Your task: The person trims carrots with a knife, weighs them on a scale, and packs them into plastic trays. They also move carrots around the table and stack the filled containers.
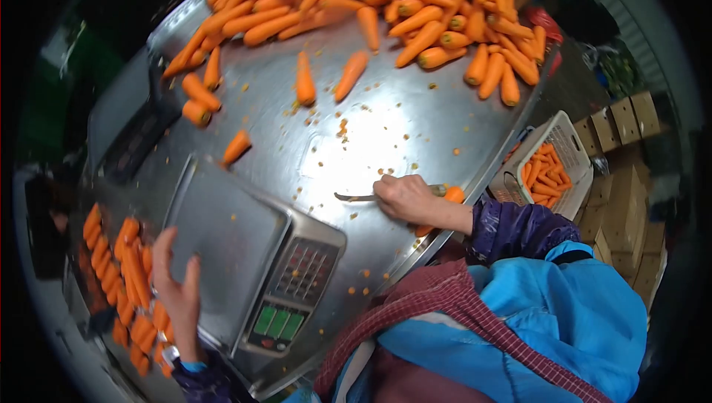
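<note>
My right hand (406, 199) is closed around a small knife (356, 197), whose curved blade points left over the metal table (371, 143). Beside that hand, at the table's near edge, lies a carrot (454, 194), partly hidden. My left hand (178, 280) has its fingers apart and holds nothing; it is at the left edge of the scale (222, 232), next to rows of carrots (133, 273). Two single carrots (305, 80) lie in the middle of the table, with small cut bits scattered around.
A large heap of carrots (445, 17) covers the table's far side. One carrot (236, 147) lies behind the scale. At the right stand a white crate (578, 158) with carrots inside and cardboard boxes (619, 206). A second scale (122, 113) is at the left.
</note>
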Motion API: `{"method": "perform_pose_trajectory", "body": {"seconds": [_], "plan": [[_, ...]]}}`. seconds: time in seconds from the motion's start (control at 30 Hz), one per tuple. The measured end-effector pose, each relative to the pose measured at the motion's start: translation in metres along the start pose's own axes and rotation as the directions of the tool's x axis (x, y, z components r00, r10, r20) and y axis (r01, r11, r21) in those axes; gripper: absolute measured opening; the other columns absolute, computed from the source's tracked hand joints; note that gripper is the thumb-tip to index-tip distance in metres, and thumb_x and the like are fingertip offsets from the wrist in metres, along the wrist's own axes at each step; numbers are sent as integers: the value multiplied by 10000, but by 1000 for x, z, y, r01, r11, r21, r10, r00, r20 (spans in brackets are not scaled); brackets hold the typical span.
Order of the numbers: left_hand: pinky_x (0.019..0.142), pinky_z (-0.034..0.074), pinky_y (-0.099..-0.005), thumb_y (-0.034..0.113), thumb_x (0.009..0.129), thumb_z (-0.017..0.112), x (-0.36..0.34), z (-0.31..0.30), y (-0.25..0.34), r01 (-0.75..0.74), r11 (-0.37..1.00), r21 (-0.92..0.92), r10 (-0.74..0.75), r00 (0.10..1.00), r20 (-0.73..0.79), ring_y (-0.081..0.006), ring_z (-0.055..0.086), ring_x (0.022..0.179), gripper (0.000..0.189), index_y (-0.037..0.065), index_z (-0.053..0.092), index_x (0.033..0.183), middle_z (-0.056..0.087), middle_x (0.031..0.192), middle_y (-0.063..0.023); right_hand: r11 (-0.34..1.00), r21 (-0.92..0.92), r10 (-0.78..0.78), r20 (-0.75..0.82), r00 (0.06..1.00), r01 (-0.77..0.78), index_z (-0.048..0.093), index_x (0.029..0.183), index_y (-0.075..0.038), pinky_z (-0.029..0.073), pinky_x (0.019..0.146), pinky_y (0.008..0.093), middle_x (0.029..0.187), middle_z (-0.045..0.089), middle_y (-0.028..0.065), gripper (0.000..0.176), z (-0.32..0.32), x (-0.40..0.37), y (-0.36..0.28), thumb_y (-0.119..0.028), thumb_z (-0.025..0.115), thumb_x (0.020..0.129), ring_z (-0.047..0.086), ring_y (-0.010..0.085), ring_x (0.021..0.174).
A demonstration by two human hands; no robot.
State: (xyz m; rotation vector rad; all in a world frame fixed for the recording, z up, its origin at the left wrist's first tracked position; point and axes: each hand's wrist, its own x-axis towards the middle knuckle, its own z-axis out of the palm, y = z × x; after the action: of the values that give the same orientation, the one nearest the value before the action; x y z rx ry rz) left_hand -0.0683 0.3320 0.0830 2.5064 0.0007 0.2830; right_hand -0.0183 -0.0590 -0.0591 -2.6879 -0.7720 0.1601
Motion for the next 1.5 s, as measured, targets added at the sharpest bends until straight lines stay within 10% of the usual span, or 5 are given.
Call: {"method": "perform_pose_trajectory", "body": {"seconds": [0.1,0.2,0.9,1.13,1.5], "plan": [[972,355,-356,-6,725,609,2,21,45,-122,992,34,117,987,109,-268,483,1139,473,29,512,1186,519,1206,-130,981,193,21,-230,973,25,549,811,-7,462,476,352,700,575,115,111,-65,-1,-2,-92,584,750,561,238,508],[964,364,-362,-20,714,613,5,37,74,-133,990,-39,138,979,153,-286,496,1120,460,27,524,1162,532,1175,-146,-136,947,175,311,934,-290,619,902,-36,361,433,219,662,524,-18,196,-126,-12,28,-189,647,783,425,24,503],[693,457,-398,210,830,640,23,50,98,-216,804,555,281,959,-34,-324,573,783,197,23,629,891,615,785,-157,818,574,265,-441,858,43,589,1065,-30,458,833,350,1010,624,120,481,-128,23,152,-313,743,707,597,270,927],[785,429,-418,289,704,745,-37,23,-21,-56,519,853,-147,977,154,-350,539,863,361,69,601,951,612,872,-101,578,452,813,-388,433,-680,541,966,53,471,786,429,963,594,279,452,-151,60,337,-345,648,782,587,374,929],[781,455,-371,153,825,642,58,94,109,-232,898,375,165,966,201,-293,580,856,288,-41,586,1031,614,942,-190,-250,964,576,225,786,-93,499,835,-82,266,353,180,551,383,-50,250,-146,-23,264,-239,690,794,347,35,418]]}}
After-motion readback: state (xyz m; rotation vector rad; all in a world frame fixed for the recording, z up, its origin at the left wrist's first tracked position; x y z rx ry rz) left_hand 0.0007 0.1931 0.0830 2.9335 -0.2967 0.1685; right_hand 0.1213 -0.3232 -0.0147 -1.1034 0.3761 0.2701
